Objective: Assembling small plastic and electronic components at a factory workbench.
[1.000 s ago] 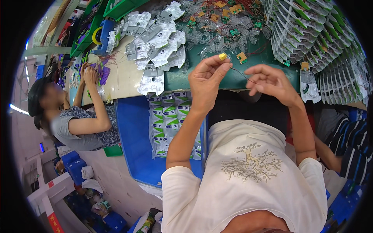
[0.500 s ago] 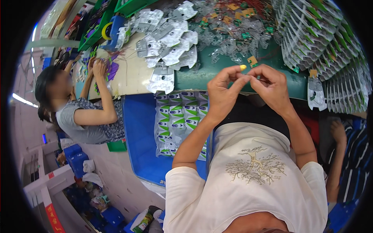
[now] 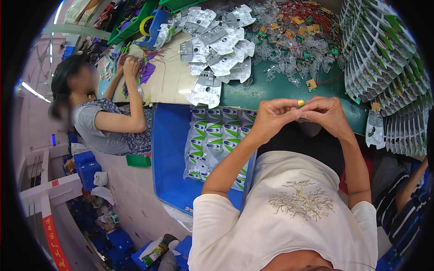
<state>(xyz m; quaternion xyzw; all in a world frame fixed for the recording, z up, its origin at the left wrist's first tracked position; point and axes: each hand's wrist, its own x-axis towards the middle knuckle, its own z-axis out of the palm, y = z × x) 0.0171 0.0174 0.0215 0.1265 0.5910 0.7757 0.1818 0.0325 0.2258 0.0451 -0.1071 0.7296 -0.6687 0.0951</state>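
Small greyish part, mostly hidden (image 3: 301,119), sits between bare left hand (image 3: 274,118) and right hand (image 3: 329,118), fingertips pinched together on it; judged under way; heaped clear plastic pieces (image 3: 283,56) seemingly left, ranked grey-and-green curved panels (image 3: 379,49) seemingly done

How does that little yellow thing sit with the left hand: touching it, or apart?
Touching. The head view shows the small yellow piece right at a fingertip of the left hand, with no gap between them.
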